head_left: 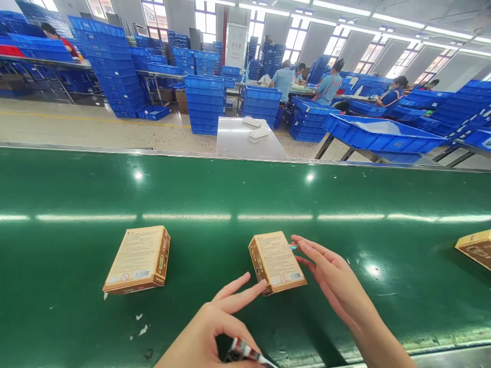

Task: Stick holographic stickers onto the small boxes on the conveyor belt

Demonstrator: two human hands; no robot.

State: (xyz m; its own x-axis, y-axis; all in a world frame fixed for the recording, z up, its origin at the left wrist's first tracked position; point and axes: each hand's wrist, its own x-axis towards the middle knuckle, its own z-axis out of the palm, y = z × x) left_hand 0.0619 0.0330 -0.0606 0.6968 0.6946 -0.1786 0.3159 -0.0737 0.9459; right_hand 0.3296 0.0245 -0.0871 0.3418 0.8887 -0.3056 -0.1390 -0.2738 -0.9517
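A cream-and-brown cardboard box point(276, 260) with printed text and a barcode lies tilted on the green belt between my hands. My left hand point(230, 312) grips a folded strip with a red, white and dark pattern point(245, 350) low in the palm, partly cut off by the frame. Its stretched fingers reach to the box's near left corner. My right hand point(330, 271) is at the box's right side, pinching a small shiny, rainbow-coloured sticker point(294, 246) against or close to the box's edge. Whether the sticker touches the box, I cannot tell.
A similar box point(138, 255) lies to the left on the green belt point(199, 189), another box point(475, 248) at the right edge. White scraps point(143, 330) lie at lower left. Beyond the belt are a metal table point(240, 138), stacked blue crates point(205, 105) and seated people point(328, 84).
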